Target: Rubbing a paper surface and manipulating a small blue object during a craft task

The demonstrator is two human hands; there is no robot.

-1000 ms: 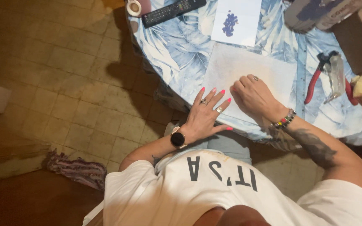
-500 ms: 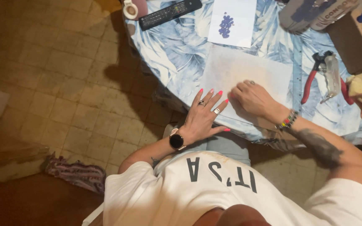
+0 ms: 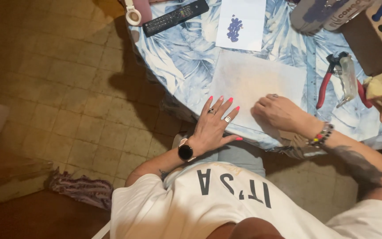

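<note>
Pliers (image 3: 328,82) right of sheet (image 3: 255,84).

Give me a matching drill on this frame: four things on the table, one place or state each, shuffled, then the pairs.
Things:
1. remote control
2. pliers
3. white card
4. pale sheet

Places or states:
A. under both hands, the left hand flat with fingers spread, the right hand curled on it
B. black, near the table's far left edge
C. red handles, right of the sheet
D. has a blue-purple blot, lies beyond the sheet

Pairs: 1-B, 2-C, 3-D, 4-A
</note>
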